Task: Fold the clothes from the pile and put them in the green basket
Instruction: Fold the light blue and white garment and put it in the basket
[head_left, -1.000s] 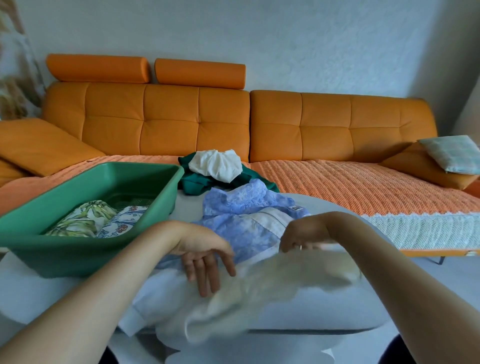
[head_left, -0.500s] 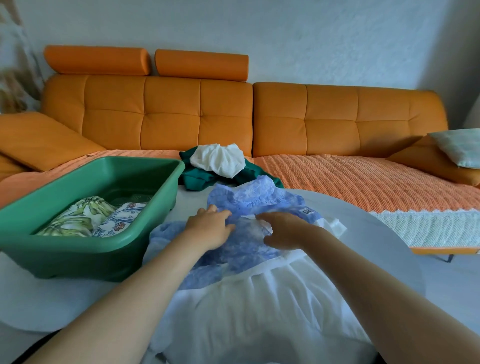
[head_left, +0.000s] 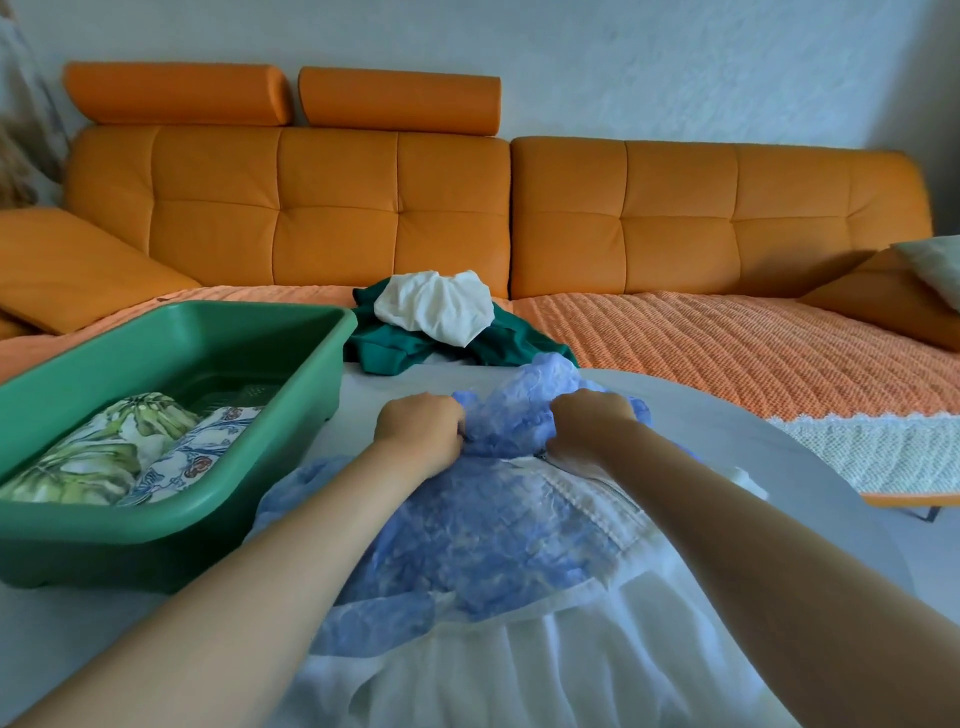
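Head view: the bunched blue top of the blue-and-white dress (head_left: 493, 525) is gripped by both hands, with the fingers of the left hand (head_left: 421, 434) and the right hand (head_left: 589, 423) curled into the fabric, near each other. For a clean fold, the bodice is best drawn flat and its 2 sides kept level, since the thin white skirt is likely to slide and crease. The dress is spread on the grey table (head_left: 779, 467) directly beneath both hands. The green basket (head_left: 171, 525), where 2 folded pieces (head_left: 114, 457) are already laid, stands just left of the left hand. The pile (head_left: 436, 312) lies beyond the hands, at the edge of the sofa (head_left: 675, 218).
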